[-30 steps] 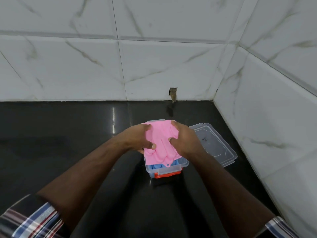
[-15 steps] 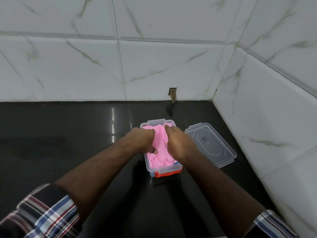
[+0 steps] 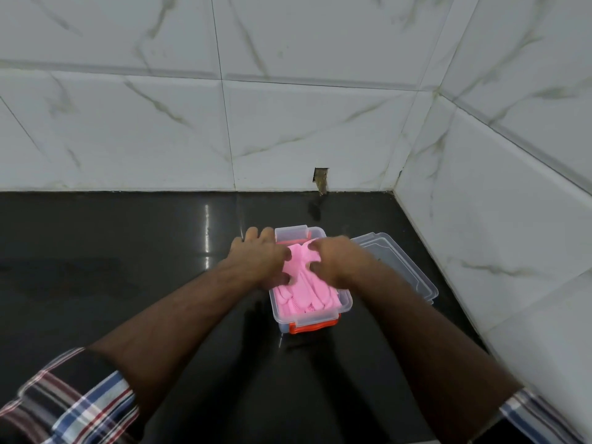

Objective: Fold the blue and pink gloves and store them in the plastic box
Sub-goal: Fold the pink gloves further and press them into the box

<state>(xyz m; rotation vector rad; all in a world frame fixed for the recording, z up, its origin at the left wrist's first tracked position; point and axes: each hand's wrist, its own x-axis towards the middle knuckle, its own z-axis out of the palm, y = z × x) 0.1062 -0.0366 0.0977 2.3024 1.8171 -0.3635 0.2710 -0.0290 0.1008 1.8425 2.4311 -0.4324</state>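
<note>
A clear plastic box [image 3: 344, 307] with an orange front latch stands on the black counter. The pink gloves [image 3: 304, 293] lie folded inside it and fill the opening; the blue gloves are hidden beneath them. My left hand [image 3: 261, 262] rests on the box's left rim, thumb pressing the pink gloves and fingers spread over the far left corner. My right hand [image 3: 334, 259] presses down on the pink gloves from the right, fingers curled into them.
The box's clear lid [image 3: 400, 267] lies flat on the counter just right of the box. White marble-tiled walls close the back and right sides. A small hole [image 3: 321, 179] breaks the back wall's base. Black counter [image 3: 112, 267] extends to the left.
The pink gloves went from held above the box to pushed down inside it. My left hand slid toward the far left corner; both hands now press flatter.
</note>
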